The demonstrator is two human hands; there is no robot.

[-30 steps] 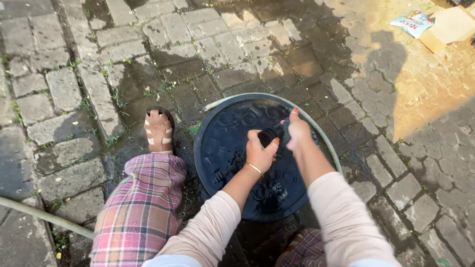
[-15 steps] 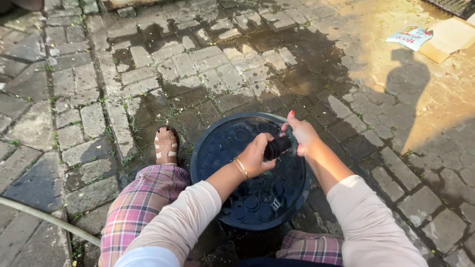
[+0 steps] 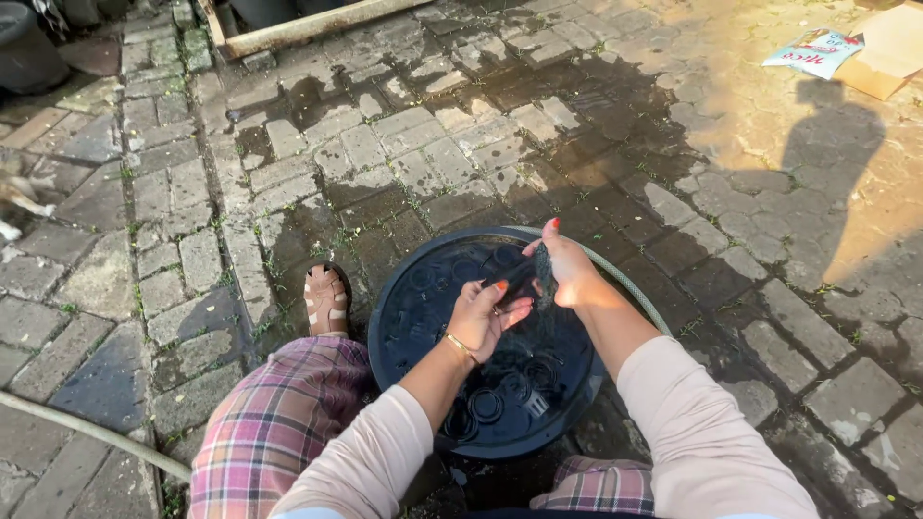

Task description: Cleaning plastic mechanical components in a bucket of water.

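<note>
The left hand (image 3: 486, 312) and the right hand (image 3: 569, 269) both pinch a small dark wet cloth (image 3: 536, 274) between them. They hold it over a round black tub (image 3: 404, 317) of water on the wet stone ground (image 3: 385, 144), beside a sandal (image 3: 325, 300).

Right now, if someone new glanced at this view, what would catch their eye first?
The two hands over a round black basin at bottom centre: the left hand and right hand grip a dark wet cloth between them above the water. Next, the plaid trousers and sandalled foot to the basin's left on wet paving stones. A hose crosses the lower left corner, and sunlit cardboard lies top right.
</note>
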